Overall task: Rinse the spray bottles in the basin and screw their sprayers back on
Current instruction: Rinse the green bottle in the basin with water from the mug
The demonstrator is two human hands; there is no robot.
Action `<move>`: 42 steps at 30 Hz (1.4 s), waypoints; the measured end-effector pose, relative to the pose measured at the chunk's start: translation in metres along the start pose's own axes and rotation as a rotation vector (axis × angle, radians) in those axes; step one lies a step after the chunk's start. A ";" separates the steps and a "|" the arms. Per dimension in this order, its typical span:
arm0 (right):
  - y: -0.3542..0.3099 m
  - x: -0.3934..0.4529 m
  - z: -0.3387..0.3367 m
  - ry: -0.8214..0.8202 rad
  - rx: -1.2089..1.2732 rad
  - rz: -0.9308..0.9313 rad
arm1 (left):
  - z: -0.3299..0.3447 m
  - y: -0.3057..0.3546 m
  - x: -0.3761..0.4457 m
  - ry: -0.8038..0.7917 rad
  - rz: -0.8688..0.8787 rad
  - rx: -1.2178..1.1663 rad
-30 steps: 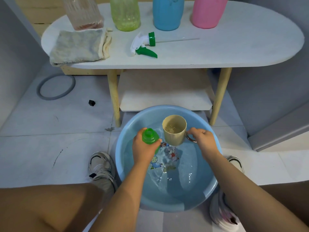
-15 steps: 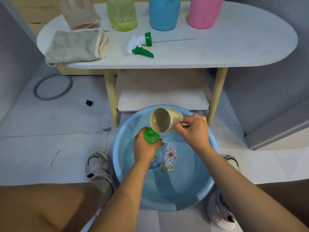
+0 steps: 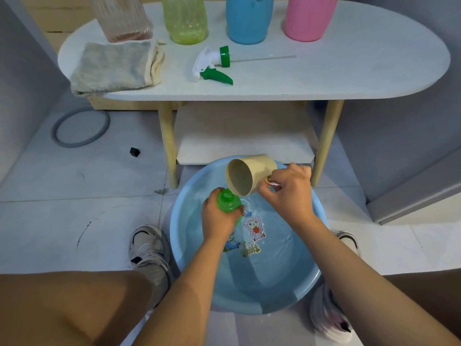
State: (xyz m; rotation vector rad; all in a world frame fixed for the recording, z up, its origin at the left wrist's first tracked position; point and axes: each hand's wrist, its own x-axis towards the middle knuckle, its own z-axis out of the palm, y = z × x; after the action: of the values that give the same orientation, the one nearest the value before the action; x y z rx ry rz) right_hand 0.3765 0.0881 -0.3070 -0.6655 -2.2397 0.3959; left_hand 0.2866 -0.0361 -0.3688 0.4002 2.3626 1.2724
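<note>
My left hand [image 3: 217, 218] grips a green spray bottle [image 3: 228, 202] upright over the blue basin [image 3: 179, 236], its open neck showing above my fingers. My right hand [image 3: 289, 191] holds a beige cup [image 3: 249, 174] by its handle, tipped far over so its mouth faces down-left right above the bottle's neck. The basin holds shallow water over cartoon stickers. The bottle's white and green sprayer [image 3: 213, 66] lies on the white table [image 3: 349, 71] with its long tube pointing right.
At the table's back stand a clear ribbed bottle [image 3: 122, 18], a yellow-green bottle [image 3: 185, 20], a blue bottle [image 3: 249, 20] and a pink bottle [image 3: 309, 18]. A folded grey cloth [image 3: 114, 67] lies at the left. My shoes flank the basin. A grey ring [image 3: 81, 127] lies on the floor.
My right hand has lifted the cup from upright and tilted it steeply over the bottle's neck. My left hand has kept the bottle in about the same place.
</note>
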 end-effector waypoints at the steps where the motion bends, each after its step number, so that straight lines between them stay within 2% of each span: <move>1: 0.001 0.000 0.000 0.006 -0.011 -0.009 | 0.000 0.001 0.000 0.002 0.001 0.000; 14: 0.000 0.004 0.000 0.073 -0.054 -0.109 | -0.004 0.008 -0.005 0.006 0.010 0.006; 42: -0.008 0.006 -0.003 0.078 -0.083 -0.247 | -0.007 0.017 -0.010 -0.001 -0.034 -0.012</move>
State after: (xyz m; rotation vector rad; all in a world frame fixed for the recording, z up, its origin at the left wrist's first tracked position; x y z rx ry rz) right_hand 0.3723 0.0854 -0.2978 -0.4307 -2.2394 0.1523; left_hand 0.2927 -0.0363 -0.3485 0.3553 2.3493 1.2700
